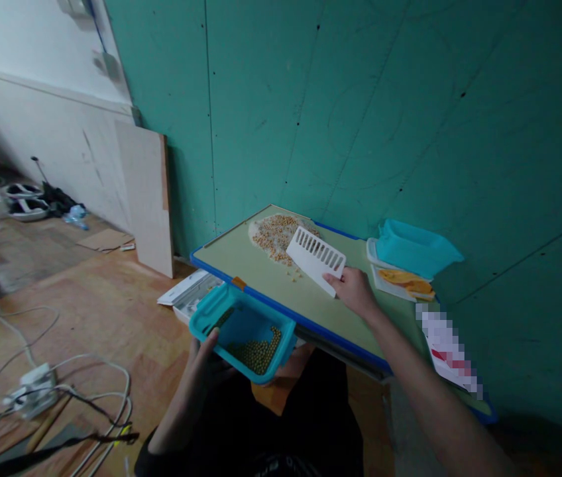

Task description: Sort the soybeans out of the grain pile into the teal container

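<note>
My left hand (pixel 205 352) grips the near left side of a blue plastic container (pixel 241 318), its thumb over the rim. Green beans (pixel 257 351) lie in the bottom of that container, which is tilted at the table's front edge. In my right hand (pixel 353 288) is a white slotted scraper (pixel 317 255), held by one end above the table. Its slotted edge reaches the right side of a spread pile of tan beans and white grains (pixel 276 235). A few loose beans (pixel 294 273) lie just in front of the pile.
A blue bin (pixel 415 248) stands at the table's right, by white trays and a yellow cloth (pixel 407 281). A blurred packet (pixel 447 351) lies nearer. The green wall (pixel 360 119) borders the table. Cables and a power strip (pixel 37 387) cover the floor at left.
</note>
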Demonstrator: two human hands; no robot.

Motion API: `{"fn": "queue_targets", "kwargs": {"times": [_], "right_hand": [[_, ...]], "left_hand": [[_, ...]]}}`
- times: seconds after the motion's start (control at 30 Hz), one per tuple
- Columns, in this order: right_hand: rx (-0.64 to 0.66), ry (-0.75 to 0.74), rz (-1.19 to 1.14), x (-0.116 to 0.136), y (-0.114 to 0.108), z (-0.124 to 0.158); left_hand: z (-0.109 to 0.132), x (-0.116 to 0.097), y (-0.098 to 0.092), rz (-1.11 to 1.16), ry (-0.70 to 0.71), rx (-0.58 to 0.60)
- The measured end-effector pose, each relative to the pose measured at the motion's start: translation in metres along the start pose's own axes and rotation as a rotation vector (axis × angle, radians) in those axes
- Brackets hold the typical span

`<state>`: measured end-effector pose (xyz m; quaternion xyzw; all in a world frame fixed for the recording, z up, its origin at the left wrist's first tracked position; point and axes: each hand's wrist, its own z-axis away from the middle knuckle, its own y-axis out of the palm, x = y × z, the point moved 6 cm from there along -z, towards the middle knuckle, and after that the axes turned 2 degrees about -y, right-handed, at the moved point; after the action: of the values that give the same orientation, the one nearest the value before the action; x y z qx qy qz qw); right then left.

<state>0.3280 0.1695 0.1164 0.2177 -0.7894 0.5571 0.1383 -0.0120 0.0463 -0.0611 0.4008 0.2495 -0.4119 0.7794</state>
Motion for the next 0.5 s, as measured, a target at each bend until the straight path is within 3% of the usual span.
{"fn": "queue_targets", "kwargs": {"times": [0.3,0.5], "right_hand": [[0.034,0.064,-0.225,-0.007,0.023,-0.045],[0.047,0.068,-0.143,0.006,0.039,-0.066]], "left_hand": [[0.017,-0.014,0.009,-0.081,0.061,-0.083],[0.016,-0.010,0.009,-0.076,0.045,-0.057]]}}
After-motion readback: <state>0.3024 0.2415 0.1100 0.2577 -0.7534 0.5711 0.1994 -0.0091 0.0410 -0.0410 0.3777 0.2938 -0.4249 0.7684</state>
